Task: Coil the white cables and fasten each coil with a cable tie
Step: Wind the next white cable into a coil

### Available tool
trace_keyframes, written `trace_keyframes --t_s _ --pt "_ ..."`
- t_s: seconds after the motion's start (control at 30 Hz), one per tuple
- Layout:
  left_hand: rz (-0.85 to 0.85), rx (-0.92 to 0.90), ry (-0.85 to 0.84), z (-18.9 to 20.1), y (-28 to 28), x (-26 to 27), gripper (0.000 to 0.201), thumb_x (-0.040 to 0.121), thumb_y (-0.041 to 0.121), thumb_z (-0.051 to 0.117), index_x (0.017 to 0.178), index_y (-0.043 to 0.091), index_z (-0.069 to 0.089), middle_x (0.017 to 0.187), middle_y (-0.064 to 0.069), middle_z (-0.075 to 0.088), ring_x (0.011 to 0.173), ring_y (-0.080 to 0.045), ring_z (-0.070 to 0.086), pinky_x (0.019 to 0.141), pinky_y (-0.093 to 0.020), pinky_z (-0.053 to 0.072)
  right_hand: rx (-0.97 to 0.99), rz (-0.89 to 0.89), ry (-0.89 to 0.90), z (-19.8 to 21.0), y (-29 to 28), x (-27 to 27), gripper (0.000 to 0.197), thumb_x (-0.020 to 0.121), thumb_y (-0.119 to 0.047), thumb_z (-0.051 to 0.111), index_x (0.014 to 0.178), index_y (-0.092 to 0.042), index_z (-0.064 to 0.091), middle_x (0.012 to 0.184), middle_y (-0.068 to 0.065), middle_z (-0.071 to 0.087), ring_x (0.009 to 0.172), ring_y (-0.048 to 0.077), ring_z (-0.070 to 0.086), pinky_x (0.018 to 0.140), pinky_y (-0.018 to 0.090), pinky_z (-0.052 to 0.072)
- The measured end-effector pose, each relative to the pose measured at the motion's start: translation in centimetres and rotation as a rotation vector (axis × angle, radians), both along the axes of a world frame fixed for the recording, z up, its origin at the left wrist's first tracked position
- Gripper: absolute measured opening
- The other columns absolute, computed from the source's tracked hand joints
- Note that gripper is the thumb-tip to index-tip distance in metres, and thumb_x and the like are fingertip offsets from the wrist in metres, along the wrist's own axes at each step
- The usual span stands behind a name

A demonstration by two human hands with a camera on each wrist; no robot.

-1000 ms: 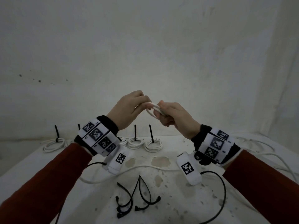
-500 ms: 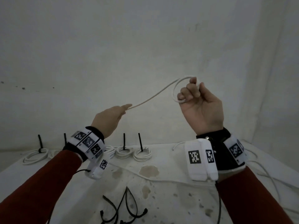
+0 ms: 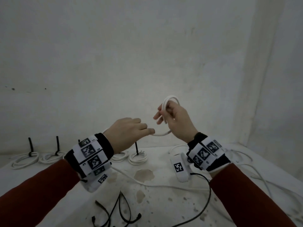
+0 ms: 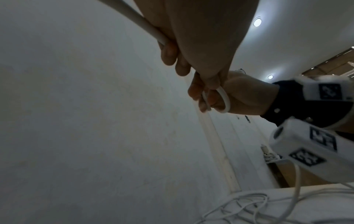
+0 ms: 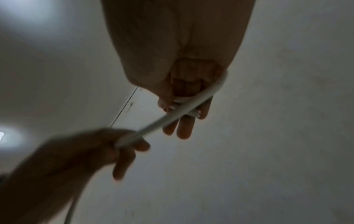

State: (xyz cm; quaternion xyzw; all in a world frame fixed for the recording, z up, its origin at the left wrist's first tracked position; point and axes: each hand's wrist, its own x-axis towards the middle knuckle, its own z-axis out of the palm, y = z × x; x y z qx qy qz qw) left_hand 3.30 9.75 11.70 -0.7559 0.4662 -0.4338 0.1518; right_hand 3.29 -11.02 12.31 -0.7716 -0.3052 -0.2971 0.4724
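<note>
Coiling: we hold a white cable (image 3: 170, 102) above the worktop (image 3: 164, 199), right of frame centre.
Right hand (image 3: 176, 118): fingers curled round the small coil.
Left hand (image 3: 127, 133): pinching the cable's loose run, lower left.
Finished coils (image 3: 137, 158): middle left.
Cable ties (image 3: 118, 212): bottom centre.

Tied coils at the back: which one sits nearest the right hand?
The rightmost tied coil, its black tie standing upright, just left of the stain; the other tied coils lie further left.

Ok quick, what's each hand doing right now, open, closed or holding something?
Left hand: fingers curled round the loose run of the white cable.
Right hand: holding the small coil of that same cable, raised above the table.
</note>
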Motion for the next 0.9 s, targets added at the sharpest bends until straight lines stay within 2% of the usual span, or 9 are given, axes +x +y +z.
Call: trace_keyframes --t_s 0.07,0.17,0.23,0.3,0.47,0.53,0.63,0.73,0.9 --pt "-0.019 -0.004 -0.026 0.5 0.4 0.1 0.048 0.06 -0.003 0.079 0.1 0.02 0.067 0.07 0.006 0.059 0.059 -0.019 0.051 0.045 -0.023 0.032 -0.302 -0.091 -0.008 -0.4 -0.3 -0.5 0.011 0.099 -0.011 0.045 0.094 -0.014 0.053 0.077 -0.005 0.067 0.06 0.006 0.059 0.06 0.022 0.046" --pt "-0.002 -0.092 -0.035 1.3 1.0 -0.3 0.019 0.083 0.016 0.058 0.099 0.018 0.067 0.067 0.005 0.06 0.054 -0.018 0.052 0.044 -0.022 0.033 -0.453 -0.098 0.031 -0.6 -0.3 -1.5 0.017 0.1 -0.021 0.043 0.087 -0.02 0.054 0.068 -0.01 0.057 0.062 0.012 0.054 0.063 0.036 0.044" --pt "0.019 -0.191 0.016 1.7 0.9 -0.5 0.032 0.088 0.028 0.042 0.104 0.015 0.066 0.064 0.003 0.059 0.051 -0.018 0.054 0.043 -0.022 0.035 -0.485 -0.09 0.042 -0.6 0.0 -2.1 0.032 0.098 -0.039 0.037 0.076 -0.022 0.053 0.064 -0.005 0.055 0.059 0.014 0.05 0.062 0.037 0.042" --pt "0.0 -0.253 0.111 1.6 0.7 -0.3 0.038 0.091 0.031 0.037 0.115 0.014 0.061 0.077 0.001 0.064 0.06 -0.019 0.06 0.047 -0.025 0.044 -0.494 -0.067 0.048 -0.4 0.4 -2.6 0.053 0.093 -0.056 0.029 0.067 -0.018 0.056 0.059 0.001 0.052 0.053 0.012 0.046 0.06 0.032 0.038" --pt "-0.172 -0.436 0.388 2.0 -0.4 0.2 0.039 0.097 0.032 0.031 0.123 0.018 0.057 0.101 0.003 0.054 0.077 -0.013 0.054 0.066 -0.027 0.046 0.051 0.221 0.308 0.5 1.2 -3.0 0.064 0.101 -0.046 0.034 0.045 -0.018 0.051 0.044 -0.001 0.039 0.042 0.012 0.029 0.047 0.021 0.023" --pt "-0.249 -0.506 0.495 2.8 -1.0 0.2 0.038 0.099 0.031 0.032 0.113 0.013 0.061 0.097 0.006 0.055 0.084 -0.01 0.052 0.077 -0.022 0.043 0.248 0.286 0.338 0.7 1.7 -2.8 0.066 0.101 -0.044 0.036 0.04 -0.021 0.049 0.038 -0.008 0.034 0.039 0.011 0.025 0.046 0.023 0.021" --pt "-0.293 -0.616 0.714 4.0 -1.7 -0.3 0.034 0.099 0.029 0.032 0.096 0.013 0.063 0.084 0.011 0.06 0.083 -0.012 0.052 0.079 -0.021 0.039 0.452 0.378 0.353 1.3 2.1 -2.9 0.064 0.102 -0.037 0.036 0.04 -0.021 0.046 0.035 -0.008 0.027 0.035 0.011 0.021 0.046 0.025 0.018" --pt "-0.38 -0.663 0.89 4.6 -2.2 -0.7 0.034 0.099 0.031 0.032 0.082 0.021 0.059 0.076 0.012 0.058 0.076 -0.007 0.052 0.076 -0.019 0.039 0.546 0.412 0.377 1.9 2.0 -3.4 0.059 0.101 -0.035 0.036 0.046 -0.016 0.045 0.035 -0.008 0.026 0.033 0.01 0.021 0.042 0.022 0.023" --pt "-0.411 -0.712 0.887 5.1 -3.0 -0.7 0.036 0.096 0.042 0.031 0.072 0.02 0.046 0.067 0.011 0.045 0.064 -0.004 0.042 0.065 -0.017 0.037 0.505 0.49 0.374 2.1 1.7 -3.8 0.046 0.1 -0.036 0.039 0.061 -0.013 0.047 0.042 -0.007 0.025 0.042 0.013 0.025 0.051 0.025 0.027"
